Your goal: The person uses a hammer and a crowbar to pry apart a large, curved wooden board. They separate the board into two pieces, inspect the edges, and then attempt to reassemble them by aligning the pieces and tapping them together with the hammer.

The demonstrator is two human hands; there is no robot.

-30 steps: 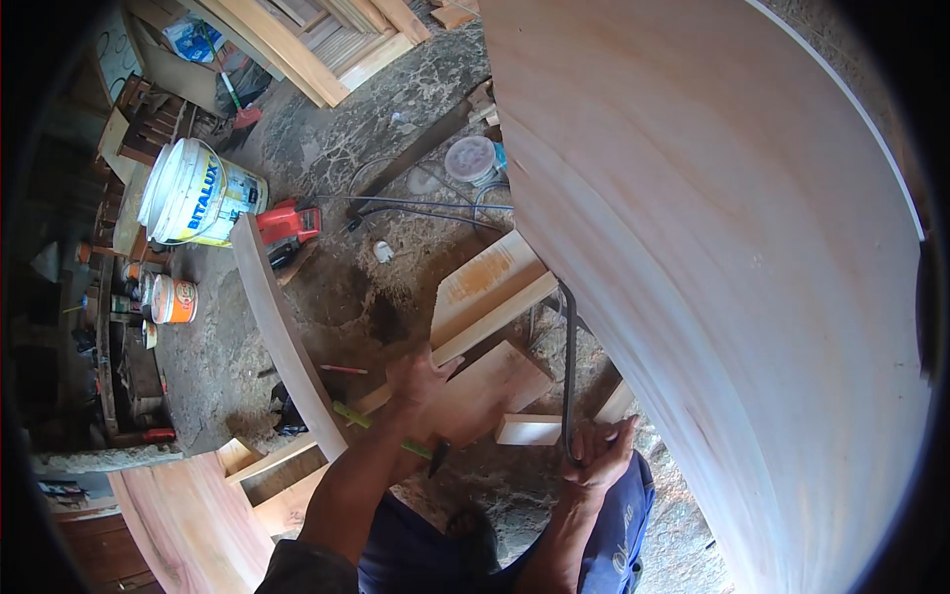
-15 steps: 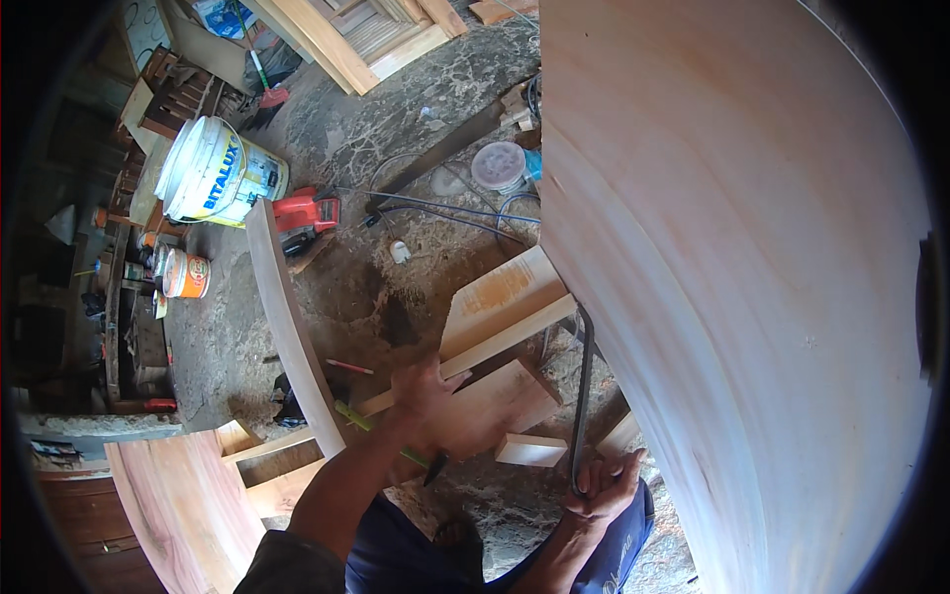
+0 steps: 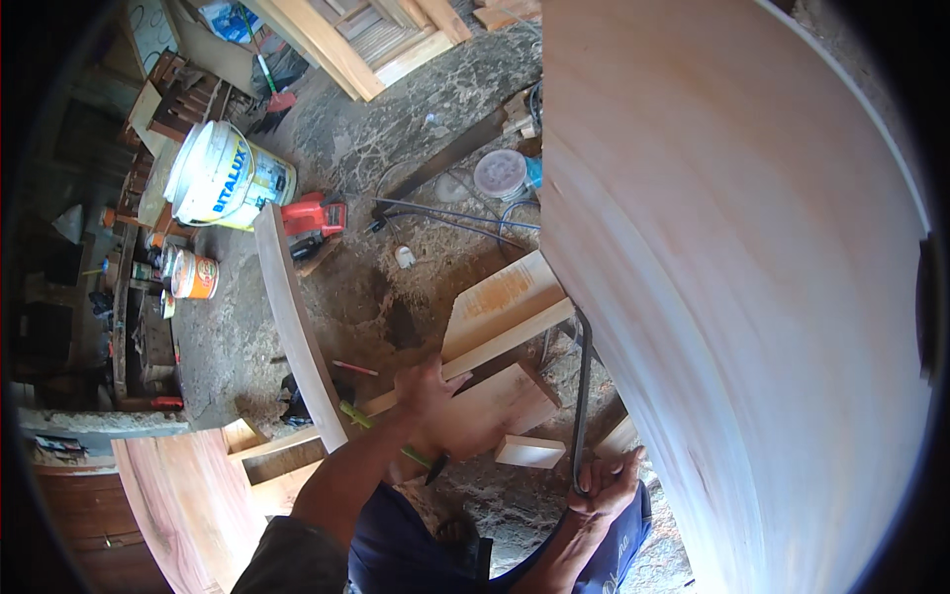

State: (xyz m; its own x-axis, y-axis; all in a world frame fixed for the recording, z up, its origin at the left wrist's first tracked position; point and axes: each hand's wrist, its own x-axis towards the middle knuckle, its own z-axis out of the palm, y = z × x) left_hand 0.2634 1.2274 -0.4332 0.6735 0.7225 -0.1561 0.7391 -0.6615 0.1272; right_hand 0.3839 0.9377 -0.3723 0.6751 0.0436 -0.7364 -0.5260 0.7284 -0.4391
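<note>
- The two hands are well apart, each on its own thing.
- The left hand (image 3: pixel 424 388) lies over the lower left part of a wooden strip (image 3: pixel 510 339), thumb spread to the right; whether it grips or only presses, I cannot tell.
- The right hand (image 3: pixel 606 483) has its fingers closed around the lower end of a dark metal bar (image 3: pixel 583 396).
- The bar runs upward to a bend just beside the strip's right end, near the edge of a large wooden panel (image 3: pixel 732 257).
- The strip lies along the lower edge of a pale board (image 3: pixel 500 297) with an orange patch.
- Below the strip are a flat board (image 3: pixel 495 406) and a small wood block (image 3: pixel 531 452).
- A green-handled hammer (image 3: pixel 353 413) passes beneath the left forearm, near a pencil (image 3: pixel 354 368) on the floor (image 3: pixel 346 292).
</note>
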